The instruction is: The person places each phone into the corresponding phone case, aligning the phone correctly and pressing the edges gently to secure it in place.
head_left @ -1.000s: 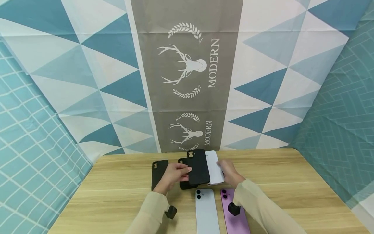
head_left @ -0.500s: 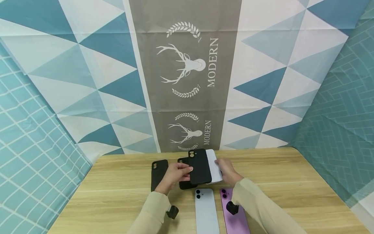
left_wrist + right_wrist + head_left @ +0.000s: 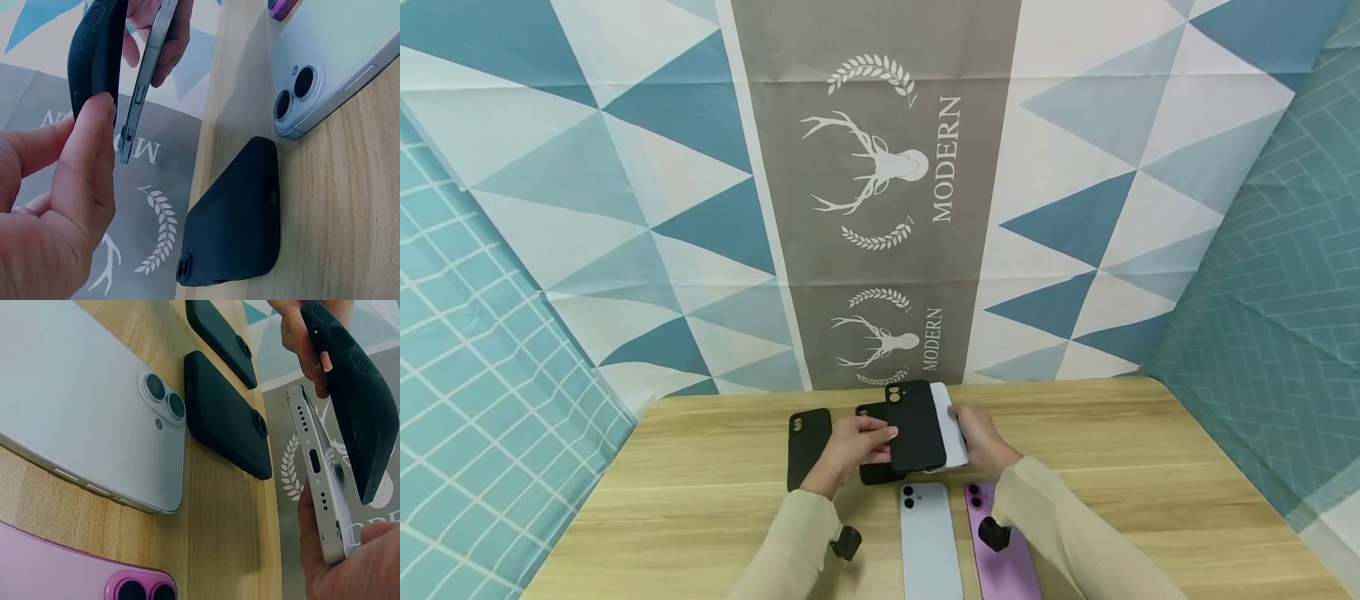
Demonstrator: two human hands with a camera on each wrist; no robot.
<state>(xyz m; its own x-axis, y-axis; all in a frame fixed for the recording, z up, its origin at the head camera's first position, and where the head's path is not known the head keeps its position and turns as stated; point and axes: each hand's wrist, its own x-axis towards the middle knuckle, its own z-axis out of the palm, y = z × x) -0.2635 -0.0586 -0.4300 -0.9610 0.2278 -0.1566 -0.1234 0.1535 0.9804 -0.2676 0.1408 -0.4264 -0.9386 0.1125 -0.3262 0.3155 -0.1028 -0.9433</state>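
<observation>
My left hand (image 3: 850, 450) pinches a black phone case (image 3: 916, 427) by its left edge, thumb on its back. A white phone (image 3: 951, 425) is gripped by its right side in my right hand (image 3: 985, 437). From the head, the case overlaps the phone and hides much of it. Both wrist views show the case (image 3: 365, 400) and the phone (image 3: 147, 81) held up nearly side by side, with a narrow gap between them. The phone's bottom edge with its charging port shows in the right wrist view.
Two more black phone cases lie on the wooden table (image 3: 700, 500), one at the left (image 3: 805, 442) and one (image 3: 872, 477) partly behind the held case. Nearer me lie a white phone (image 3: 931, 533) and a purple phone (image 3: 1011, 567). Patterned cloth (image 3: 880, 250) rises behind the table.
The held case has shifted slightly right and covers more of the white phone. My right hand has moved slightly left with the phone. The things on the table stay put.
</observation>
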